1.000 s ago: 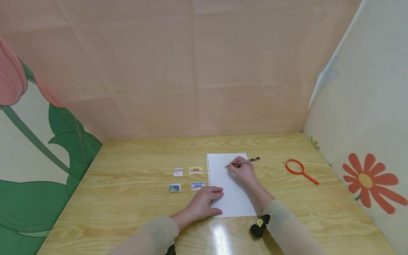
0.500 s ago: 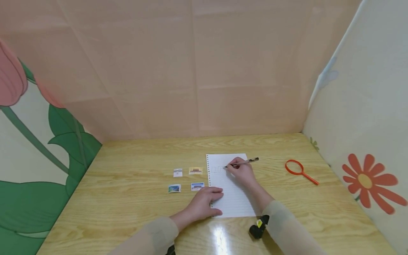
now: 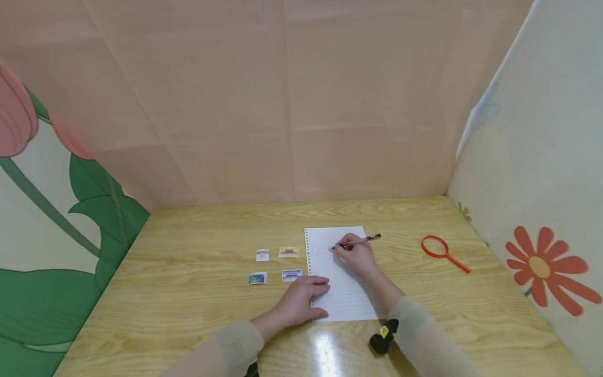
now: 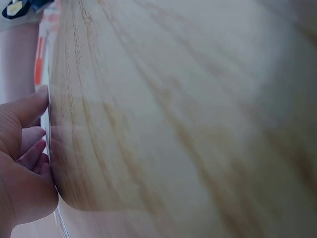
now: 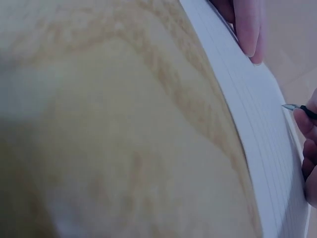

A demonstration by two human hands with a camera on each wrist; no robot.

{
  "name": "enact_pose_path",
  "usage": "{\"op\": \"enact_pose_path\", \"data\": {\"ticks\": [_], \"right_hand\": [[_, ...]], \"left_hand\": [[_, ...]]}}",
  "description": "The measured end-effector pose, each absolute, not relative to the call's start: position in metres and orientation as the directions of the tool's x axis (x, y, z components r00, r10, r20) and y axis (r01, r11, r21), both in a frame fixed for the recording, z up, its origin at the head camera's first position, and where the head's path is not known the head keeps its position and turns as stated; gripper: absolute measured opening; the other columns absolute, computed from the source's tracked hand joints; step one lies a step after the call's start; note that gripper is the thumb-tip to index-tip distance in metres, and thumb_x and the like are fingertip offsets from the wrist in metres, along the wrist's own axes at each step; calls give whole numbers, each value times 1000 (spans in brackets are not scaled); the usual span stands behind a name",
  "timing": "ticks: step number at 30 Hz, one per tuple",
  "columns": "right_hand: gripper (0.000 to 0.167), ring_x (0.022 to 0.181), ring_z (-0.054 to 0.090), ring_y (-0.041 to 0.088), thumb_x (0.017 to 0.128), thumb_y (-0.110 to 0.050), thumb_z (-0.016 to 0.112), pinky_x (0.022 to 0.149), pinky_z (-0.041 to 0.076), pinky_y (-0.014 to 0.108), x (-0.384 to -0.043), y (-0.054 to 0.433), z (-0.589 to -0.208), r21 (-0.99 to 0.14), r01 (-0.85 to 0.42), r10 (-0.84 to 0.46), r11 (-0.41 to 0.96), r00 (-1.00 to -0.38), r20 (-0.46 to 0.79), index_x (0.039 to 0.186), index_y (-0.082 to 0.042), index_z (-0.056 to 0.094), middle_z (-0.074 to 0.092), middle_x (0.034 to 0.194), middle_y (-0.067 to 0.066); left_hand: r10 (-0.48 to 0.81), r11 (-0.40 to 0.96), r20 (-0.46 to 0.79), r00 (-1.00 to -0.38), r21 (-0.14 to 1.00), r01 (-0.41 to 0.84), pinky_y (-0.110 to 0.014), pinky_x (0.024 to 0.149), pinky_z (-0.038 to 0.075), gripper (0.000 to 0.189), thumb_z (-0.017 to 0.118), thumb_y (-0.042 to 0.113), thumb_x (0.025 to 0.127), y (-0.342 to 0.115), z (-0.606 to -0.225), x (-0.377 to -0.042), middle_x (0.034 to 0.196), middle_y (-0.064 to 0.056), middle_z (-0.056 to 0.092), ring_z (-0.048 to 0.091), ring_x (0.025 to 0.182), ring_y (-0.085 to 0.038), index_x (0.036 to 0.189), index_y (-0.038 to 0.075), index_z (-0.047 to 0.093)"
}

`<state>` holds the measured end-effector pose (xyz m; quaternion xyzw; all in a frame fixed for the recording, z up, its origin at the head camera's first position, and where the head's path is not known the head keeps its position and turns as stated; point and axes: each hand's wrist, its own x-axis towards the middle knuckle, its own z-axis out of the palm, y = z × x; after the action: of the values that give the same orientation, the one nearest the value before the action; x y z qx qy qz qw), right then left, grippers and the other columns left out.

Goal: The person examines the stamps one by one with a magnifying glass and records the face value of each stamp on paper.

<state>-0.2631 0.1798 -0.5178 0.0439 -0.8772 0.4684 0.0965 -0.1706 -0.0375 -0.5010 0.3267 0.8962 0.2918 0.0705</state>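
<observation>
right hand (image 3: 359, 257) fingers clamped on pen (image 3: 368, 239), nib (image 5: 289, 106) 11 o'clock on lined sheet (image 3: 349, 298), left hand (image 3: 298, 301) at 8 o'clock, fingers and thumb apart

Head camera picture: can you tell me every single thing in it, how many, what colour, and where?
Table: 1, light wood, across the lower half
Paper: 1, white, on the table
Writing: 1 short line, faint grey, near the paper's top
Pen: 1, dark, tip at the writing
Little pictures: 4, mixed colours, left of the paper
Magnifying glass: 1, red, right of the paper
Back wall: 1, pinkish tan, behind the table
Left wall: 1, white, green and pink
Right wall: 1, mostly white, red flower
Gadgets: 2, black, by the sleeves
Sleeves: 2, beige, bottom
Left hand: 1, bare, on the paper's left edge
Right hand: 1, bare, holding the pen
</observation>
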Motion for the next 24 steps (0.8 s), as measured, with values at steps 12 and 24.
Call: {"op": "enact_pose_path", "data": {"ticks": [12, 24], "right_hand": [[5, 70, 54, 16, 82, -7, 72, 63, 45, 23, -258, 177, -516, -854, -168, -16, 493, -983, 185, 84, -5, 68, 63, 74, 0], [4, 69, 55, 14, 81, -8, 72, 62, 45, 22, -264, 186, -518, -846, -166, 62, 506, -972, 228, 82, -7, 68, 64, 74, 0]], "left_hand": [[627, 618, 69, -776, 562, 550, -34, 110, 35, 60, 82, 30, 81, -39, -501, -170, 142, 1, 54, 47, 130, -19, 133, 9, 62], [624, 623, 57, -779, 566, 540, -34, 110, 35, 61, 83, 31, 81, -37, -504, -172, 143, 4, 53, 46, 130, -18, 134, 11, 62]]}}
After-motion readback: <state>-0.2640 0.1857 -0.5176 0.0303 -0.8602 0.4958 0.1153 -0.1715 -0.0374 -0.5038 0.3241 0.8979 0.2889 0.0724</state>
